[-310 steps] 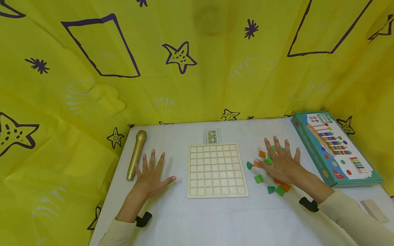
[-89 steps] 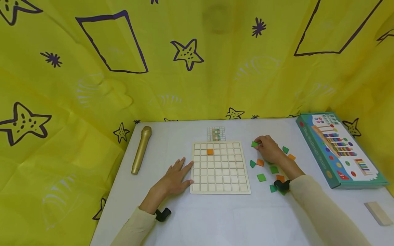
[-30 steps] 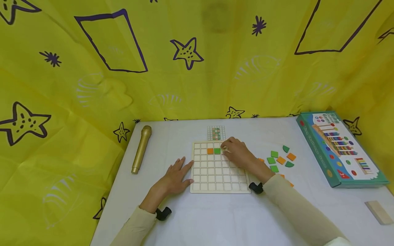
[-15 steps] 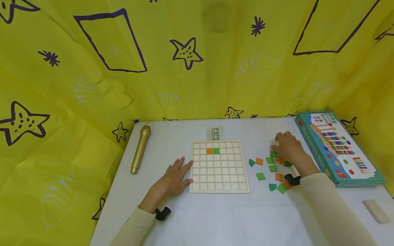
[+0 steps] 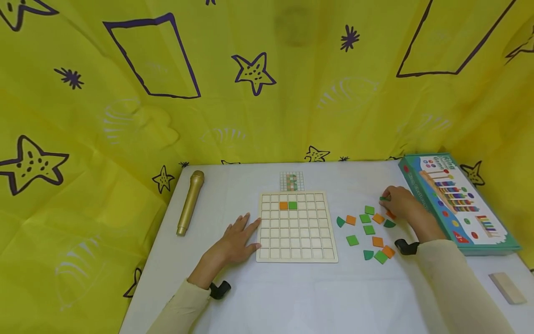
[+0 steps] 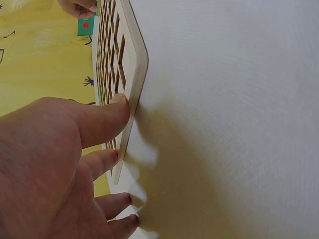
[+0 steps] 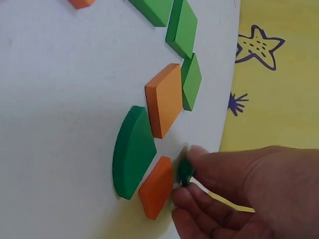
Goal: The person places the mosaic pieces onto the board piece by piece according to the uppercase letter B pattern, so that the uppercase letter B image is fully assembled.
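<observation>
My right hand (image 5: 402,203) pinches a dark green quarter-circle tile (image 7: 185,170) between thumb and fingers, above the far right of the loose pieces. Close by lie an orange square tile (image 7: 157,188) and another dark green quarter-circle tile (image 7: 133,153). My left hand (image 5: 234,241) rests flat at the left side of the wooden grid board (image 5: 295,259), thumb and index fingertip at its edge. In the board's second row sit an orange square (image 5: 283,205) and, right beside it, a light green square (image 5: 293,205). Several green and orange tiles (image 5: 369,230) are scattered right of the board.
Behind the board lies a small pattern card (image 5: 291,181) with a gridded green and orange figure. A gold microphone (image 5: 190,202) lies at the left. On the right are a green game box (image 5: 463,204) and a plain wooden block (image 5: 507,288). Yellow patterned cloth hangs behind.
A light green tile was set into the board beside the orange one. My right hand then went back right to the loose pieces and picked up a dark green quarter-circle tile. The left hand stays.
</observation>
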The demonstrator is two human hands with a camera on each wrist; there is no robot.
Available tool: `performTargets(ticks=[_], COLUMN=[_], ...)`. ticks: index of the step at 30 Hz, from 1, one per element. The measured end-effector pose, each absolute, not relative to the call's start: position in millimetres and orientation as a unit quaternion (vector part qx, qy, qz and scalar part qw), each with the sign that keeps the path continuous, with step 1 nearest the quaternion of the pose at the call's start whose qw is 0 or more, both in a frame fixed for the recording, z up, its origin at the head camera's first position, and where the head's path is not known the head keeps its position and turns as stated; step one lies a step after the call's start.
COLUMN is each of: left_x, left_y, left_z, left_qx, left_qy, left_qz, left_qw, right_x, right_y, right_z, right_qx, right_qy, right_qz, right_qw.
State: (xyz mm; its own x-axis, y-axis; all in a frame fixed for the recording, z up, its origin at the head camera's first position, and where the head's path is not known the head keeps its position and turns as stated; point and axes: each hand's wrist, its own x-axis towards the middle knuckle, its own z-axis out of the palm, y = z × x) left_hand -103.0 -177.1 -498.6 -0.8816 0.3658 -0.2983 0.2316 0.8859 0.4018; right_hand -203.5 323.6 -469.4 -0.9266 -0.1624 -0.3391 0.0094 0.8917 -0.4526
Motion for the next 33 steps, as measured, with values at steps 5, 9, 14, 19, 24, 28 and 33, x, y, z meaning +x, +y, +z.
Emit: performTargets(ticks=[5, 9, 14, 19, 24, 28, 33], left_x=[-103, -103, -103, -103, -103, -104, -103], left_y=[-178, -178, -178, -178, -178, -179, -179], left_z=[-499, -500, -499, -497, -497, -498, -500], left_qx=[0.162, 0.16, 0.162, 0.166, 0.162, 0.162, 0.163], left_qy=[0.952, 0.953, 0.952, 0.951, 0.952, 0.953, 0.954], left_qz=[0.186, 0.181, 0.183, 0.183, 0.176, 0.176, 0.175], left_qw=[0.184, 0.185, 0.185, 0.187, 0.189, 0.187, 0.182], right_x=[-207, -211, -210, -207, -207, -208, -210], right_y=[326, 333, 339, 341, 337, 333, 330], right_z=[-476, -485, -488, -488, -491, -495, -500], right_qx=[-0.033, -0.014, 0.011, -0.004, -0.031, -0.035, -0.043], right_qy=[0.951, 0.945, 0.938, 0.936, 0.939, 0.941, 0.943], right_qz=[-0.263, -0.294, -0.311, -0.311, -0.309, -0.309, -0.306], right_qw=[0.157, 0.141, 0.153, 0.166, 0.148, 0.134, 0.125])
